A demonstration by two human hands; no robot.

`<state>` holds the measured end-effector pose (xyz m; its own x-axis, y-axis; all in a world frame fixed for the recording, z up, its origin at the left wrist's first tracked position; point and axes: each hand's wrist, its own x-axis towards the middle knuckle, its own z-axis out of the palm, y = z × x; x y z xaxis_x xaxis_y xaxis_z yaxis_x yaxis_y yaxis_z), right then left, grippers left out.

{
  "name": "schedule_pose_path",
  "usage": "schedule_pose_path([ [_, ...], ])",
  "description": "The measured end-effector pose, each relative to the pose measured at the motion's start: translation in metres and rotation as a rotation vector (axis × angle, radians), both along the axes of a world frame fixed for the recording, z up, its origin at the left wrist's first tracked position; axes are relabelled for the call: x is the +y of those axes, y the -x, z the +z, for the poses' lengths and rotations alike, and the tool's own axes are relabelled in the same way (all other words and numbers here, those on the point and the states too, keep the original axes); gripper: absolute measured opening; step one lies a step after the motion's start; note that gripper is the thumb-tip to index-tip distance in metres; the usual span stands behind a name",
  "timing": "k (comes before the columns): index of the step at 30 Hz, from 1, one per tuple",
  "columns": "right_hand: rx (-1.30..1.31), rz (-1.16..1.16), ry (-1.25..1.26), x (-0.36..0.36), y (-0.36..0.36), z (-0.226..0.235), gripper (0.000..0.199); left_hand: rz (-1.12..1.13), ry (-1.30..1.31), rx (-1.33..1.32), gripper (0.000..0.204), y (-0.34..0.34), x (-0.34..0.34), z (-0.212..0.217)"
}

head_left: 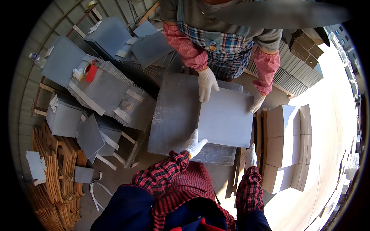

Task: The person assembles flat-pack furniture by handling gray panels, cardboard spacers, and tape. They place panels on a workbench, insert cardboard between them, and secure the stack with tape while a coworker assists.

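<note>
- A square grey tile (225, 117) is held flat over a plastic-wrapped stack of grey tiles (175, 115) by two people facing each other across it.
- The near left corner of the tile is gripped by the wearer's left hand (194, 144), white-gloved, fingers closed over the edge; the near right edge is met by the right hand (251, 156), whose fingers are curled at the rim, though how firmly it grips cannot be told.
- The far edge is pressed by a co-worker's gloved hand (207, 82), laid flat on the tile, while the co-worker's other hand (257, 103) is set at the far right corner.
- The handling is judged to be midway: the tile sits on or just above the wrapped stack, square to it, and has not been carried clear; whether it is being lifted or laid cannot be told.
- To the right, pale cardboard boxes (287, 146) are stood on edge, just beside the tile; a box is judged the likely place for it, and none is seen open.
- To the left, further tile stacks (104, 86) with corrugated edging and white straps are crowded together, a red tape roll (91, 71) resting on one.
- Wooden slats (58, 173) are piled at lower left, loose white strapping (96, 190) beside them on the floor.
- Space around the stack is tight; the upright boxes and a stack of ribbed sheets (293, 75) behind the co-worker are judged the nearest obstacles.
</note>
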<state>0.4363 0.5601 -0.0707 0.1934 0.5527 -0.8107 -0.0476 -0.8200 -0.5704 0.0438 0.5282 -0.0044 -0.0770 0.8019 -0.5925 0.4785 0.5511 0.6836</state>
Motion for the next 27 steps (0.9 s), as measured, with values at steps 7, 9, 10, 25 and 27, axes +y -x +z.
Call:
schedule_pose_path([
  [7,0.374,0.022,-0.095,0.060,0.038,0.007,0.071,0.042,0.093,0.157,0.099,-0.009,-0.001,0.002],
  [9,0.269,0.112,-0.176,0.063,0.040,0.001,0.072,0.046,0.070,0.158,0.099,-0.012,0.002,-0.003],
  [10,0.207,0.147,-0.214,0.065,0.038,-0.002,0.074,0.039,0.092,0.125,0.100,-0.013,0.007,0.011],
  [25,-0.472,0.467,-0.600,0.037,0.175,0.209,0.045,-0.191,-0.062,0.351,0.061,0.038,0.000,0.016],
  [27,-0.736,0.466,-0.626,0.025,0.211,0.228,0.054,-0.294,-0.104,0.401,0.056,0.054,0.004,0.018],
])
